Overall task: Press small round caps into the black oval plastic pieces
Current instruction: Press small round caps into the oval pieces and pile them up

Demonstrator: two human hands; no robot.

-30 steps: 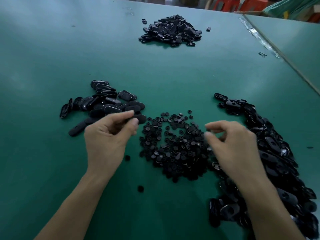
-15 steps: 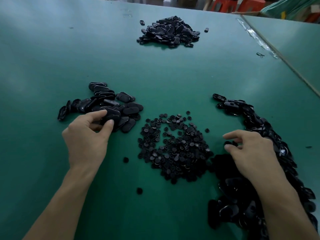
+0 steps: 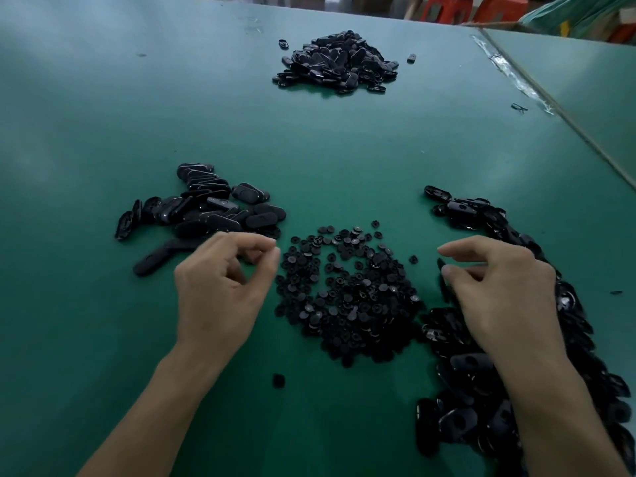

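Observation:
A heap of small round black caps (image 3: 347, 297) lies in front of me on the green table (image 3: 344, 149). To its left, my left hand (image 3: 220, 287) hovers at the heap's edge, fingers curled, thumb and forefinger tips close together with nothing visible between them. Behind it is a small pile of black oval pieces (image 3: 206, 208). My right hand (image 3: 499, 297) sits right of the caps, over a long pile of oval pieces (image 3: 481, 390). It holds one black oval piece (image 3: 443, 280) edge-on under the thumb.
A third heap of black oval pieces (image 3: 337, 62) lies far back in the middle. One stray cap (image 3: 278, 380) sits near my left forearm. A seam with tape (image 3: 516, 80) runs along the table's right side, and red stools (image 3: 447, 8) stand beyond the far edge.
My left hand came away from the left pile, rightward to the caps. My right hand lifted out of the right pile and moved left with an oval piece.

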